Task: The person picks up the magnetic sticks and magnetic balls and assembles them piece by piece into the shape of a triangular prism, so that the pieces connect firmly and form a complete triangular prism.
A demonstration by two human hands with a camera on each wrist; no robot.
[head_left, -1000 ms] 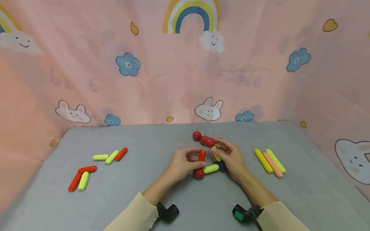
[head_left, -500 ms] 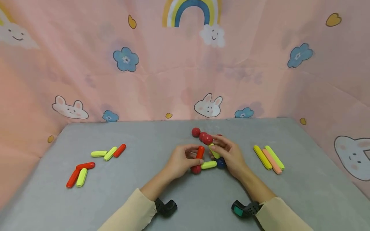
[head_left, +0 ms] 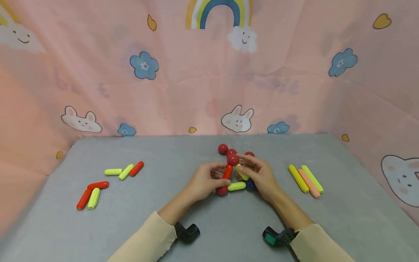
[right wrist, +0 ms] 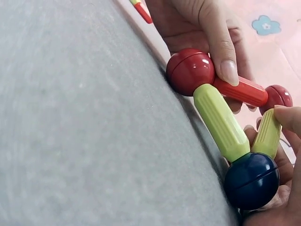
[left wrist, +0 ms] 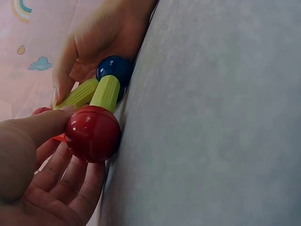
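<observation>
Red and yellow-green rods and balls make a triangle between the hands. My left hand [head_left: 205,180] pinches the red rod [right wrist: 242,90] near the lower red ball [left wrist: 92,133]. With thumb and fingers, my right hand [head_left: 263,180] grips the upper yellow-green rod [right wrist: 268,133]. Both rods meet the top red ball [head_left: 233,159]. Along the table, a lower yellow-green rod [right wrist: 220,121] joins the lower red ball to the blue ball [right wrist: 252,181], which sits beside the right palm and also bears the upper yellow-green rod.
Behind the hands lie loose red balls [head_left: 223,149]. Several red and yellow-green rods [head_left: 94,198] lie in two groups on the left of the grey table [head_left: 147,203]. Longer yellow, peach and yellow-green rods [head_left: 309,182] lie at right. A patterned pink cloth [head_left: 183,91] hangs behind.
The top red ball, with the upper yellow-green rod in the right hand, has tilted left and now meets the end of the red rod. The left hand keeps its hold on the red rod.
</observation>
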